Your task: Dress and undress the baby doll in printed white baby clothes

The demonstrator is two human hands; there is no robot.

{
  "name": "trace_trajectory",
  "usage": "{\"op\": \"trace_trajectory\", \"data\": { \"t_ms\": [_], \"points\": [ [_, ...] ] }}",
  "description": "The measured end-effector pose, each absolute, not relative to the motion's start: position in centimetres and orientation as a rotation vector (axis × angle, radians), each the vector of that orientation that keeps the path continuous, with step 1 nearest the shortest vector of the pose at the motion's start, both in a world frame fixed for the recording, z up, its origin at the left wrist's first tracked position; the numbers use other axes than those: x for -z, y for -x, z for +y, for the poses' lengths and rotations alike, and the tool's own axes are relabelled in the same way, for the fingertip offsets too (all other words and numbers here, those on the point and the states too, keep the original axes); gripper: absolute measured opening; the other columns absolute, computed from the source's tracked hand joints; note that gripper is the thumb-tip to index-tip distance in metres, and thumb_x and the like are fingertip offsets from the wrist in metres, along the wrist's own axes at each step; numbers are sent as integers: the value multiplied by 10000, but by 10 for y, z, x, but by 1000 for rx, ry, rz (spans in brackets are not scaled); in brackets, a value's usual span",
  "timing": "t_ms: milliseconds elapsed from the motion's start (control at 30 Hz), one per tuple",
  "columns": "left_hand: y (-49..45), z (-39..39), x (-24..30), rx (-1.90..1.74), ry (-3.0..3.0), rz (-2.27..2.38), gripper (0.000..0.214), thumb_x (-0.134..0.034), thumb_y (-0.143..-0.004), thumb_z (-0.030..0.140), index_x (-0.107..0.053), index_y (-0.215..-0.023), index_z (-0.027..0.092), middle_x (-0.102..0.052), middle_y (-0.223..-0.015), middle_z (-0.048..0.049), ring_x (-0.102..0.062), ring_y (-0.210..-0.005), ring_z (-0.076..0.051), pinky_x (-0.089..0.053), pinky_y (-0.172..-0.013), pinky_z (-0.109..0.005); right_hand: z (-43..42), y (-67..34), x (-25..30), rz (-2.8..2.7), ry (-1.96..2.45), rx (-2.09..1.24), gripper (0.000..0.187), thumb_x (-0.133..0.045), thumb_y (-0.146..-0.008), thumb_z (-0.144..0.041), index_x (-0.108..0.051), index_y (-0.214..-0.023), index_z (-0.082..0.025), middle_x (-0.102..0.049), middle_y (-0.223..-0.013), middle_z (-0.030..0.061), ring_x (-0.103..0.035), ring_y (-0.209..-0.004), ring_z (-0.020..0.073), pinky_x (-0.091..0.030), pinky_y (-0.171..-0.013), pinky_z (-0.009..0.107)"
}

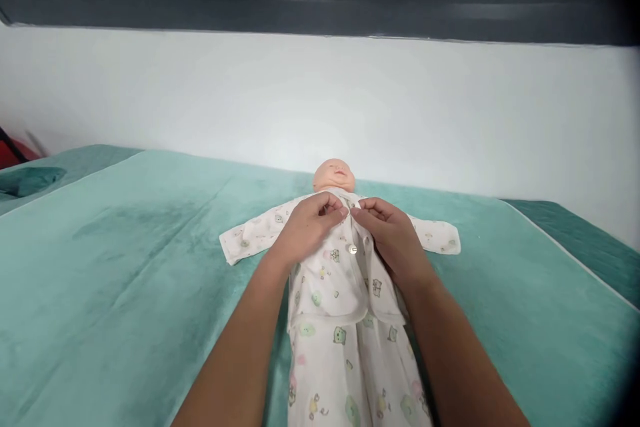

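A baby doll [334, 177] lies on its back, its head toward the wall. It wears a white printed jacket [320, 287] with long sleeves spread to both sides, and matching trousers [330, 373] below. At the upper chest my left hand [315, 223] pinches one front edge of the jacket. Just across from it my right hand [387, 230] pinches the other edge, the fingertips of both hands nearly touching. A shiny round button or snap [353, 249] shows lower on the front. The jacket hangs parted below my hands.
The doll lies on a teal plush cover [125, 267] with darker teal borders at both sides. Behind stands a white wall [200, 93] under a dark window frame [290, 10] with metal bars. A red object [15, 153] is partly visible at the far left.
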State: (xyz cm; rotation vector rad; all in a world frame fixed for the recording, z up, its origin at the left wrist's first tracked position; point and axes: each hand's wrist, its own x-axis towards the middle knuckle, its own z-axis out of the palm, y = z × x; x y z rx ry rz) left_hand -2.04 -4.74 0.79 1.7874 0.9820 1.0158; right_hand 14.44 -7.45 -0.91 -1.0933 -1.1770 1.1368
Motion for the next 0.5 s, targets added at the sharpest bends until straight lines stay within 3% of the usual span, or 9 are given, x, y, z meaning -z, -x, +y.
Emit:
{"op": "trace_trajectory", "data": {
  "t_ms": [300, 500],
  "points": [
    [15, -48, -5, -1014, -1766, 975, 255, -524, -888, 380, -515, -725, 185, -469, -714, 32, -411, -679, -115, -310, -628, -249, -79, -147, 19, -1227, 1039, -1077, 265, -737, -788, -398, -692, -994, -238, -597, -818, -10, -548, -766, 136, -427, -719, 268],
    [12, -47, -3, -1064, -1737, 990, 309, -527, -890, 423, -464, -697, 189, -418, -681, 37, -380, -647, -111, -295, -603, -252, -77, -152, 20, -1249, 1018, -1136, 295, -768, -759, -380, -685, -1000, -232, -605, -846, -4, -547, -764, 133, -431, -699, 266]
  ]
}}
